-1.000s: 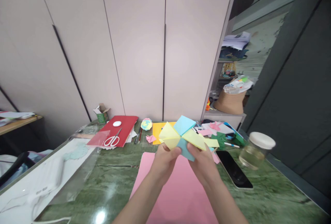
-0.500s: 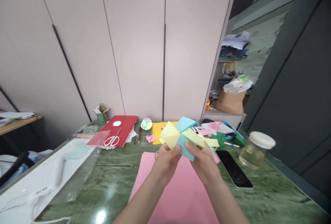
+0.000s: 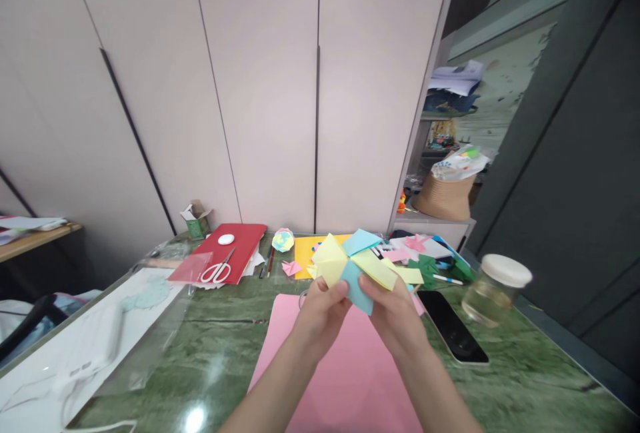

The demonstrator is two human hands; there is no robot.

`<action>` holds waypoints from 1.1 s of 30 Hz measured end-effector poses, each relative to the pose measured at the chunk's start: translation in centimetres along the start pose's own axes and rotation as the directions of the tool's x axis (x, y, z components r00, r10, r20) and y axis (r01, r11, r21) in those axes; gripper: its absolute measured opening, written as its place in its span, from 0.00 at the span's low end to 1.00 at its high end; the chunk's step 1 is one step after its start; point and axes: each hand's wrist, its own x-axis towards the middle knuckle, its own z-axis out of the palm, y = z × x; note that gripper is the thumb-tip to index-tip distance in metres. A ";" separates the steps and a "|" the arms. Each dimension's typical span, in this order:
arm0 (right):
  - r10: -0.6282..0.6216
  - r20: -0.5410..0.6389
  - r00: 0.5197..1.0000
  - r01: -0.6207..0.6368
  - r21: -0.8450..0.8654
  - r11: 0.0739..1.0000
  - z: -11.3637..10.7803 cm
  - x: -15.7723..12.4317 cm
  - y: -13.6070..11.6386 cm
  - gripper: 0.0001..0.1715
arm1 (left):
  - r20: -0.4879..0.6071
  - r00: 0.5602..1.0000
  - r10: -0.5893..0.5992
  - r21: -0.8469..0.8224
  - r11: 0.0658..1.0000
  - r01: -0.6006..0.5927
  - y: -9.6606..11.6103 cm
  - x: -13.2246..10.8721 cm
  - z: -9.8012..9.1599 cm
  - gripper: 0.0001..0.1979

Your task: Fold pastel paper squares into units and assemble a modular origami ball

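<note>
Between my two hands is a folded paper model (image 3: 370,265) with yellow and light blue flaps that meet at a centre point. My left hand (image 3: 324,305) is closed on its lower left, the thumb against the blue flap that points down. On the lower right, my right hand (image 3: 395,306) pinches it with the thumb at the edge of that same blue flap. The fingers behind the paper are mostly hidden. Below the hands lies a large pink sheet (image 3: 345,380) on the green table.
White-handled scissors (image 3: 217,272) rest on a red folder (image 3: 245,240) at the back left. A black phone (image 3: 453,326) and a lidded jar (image 3: 495,290) stand to the right. Paper scraps, a pink folded piece (image 3: 291,268) and a yellow sheet (image 3: 303,253) lie along the back.
The folded paper model has tilted slightly in my hands, its top blue flap now a little lower and further right. Both hands keep their grip almost in place.
</note>
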 end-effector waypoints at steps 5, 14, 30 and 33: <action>-0.014 -0.027 1.000 0.013 -0.038 0.999 0.0 0.0 0.5 0.13 | 0.003 1.000 -0.018 -0.006 1.000 0.018 -0.1 -0.2 -0.2 0.19; -0.649 -0.071 0.758 0.497 -0.581 0.644 -0.9 -0.3 -0.1 0.08 | -0.143 0.988 0.053 -0.042 0.997 -0.059 0.6 -0.3 0.4 0.18; -0.714 0.501 0.489 0.543 -0.815 -0.200 -0.4 -1.1 -0.1 0.11 | -0.213 0.939 0.269 0.217 0.950 -0.223 0.8 -0.9 1.2 0.23; -0.712 0.509 0.484 0.540 -0.814 -0.214 -0.3 -1.2 -0.3 0.10 | -0.275 0.909 0.313 0.312 0.923 -0.223 0.8 -1.2 1.2 0.21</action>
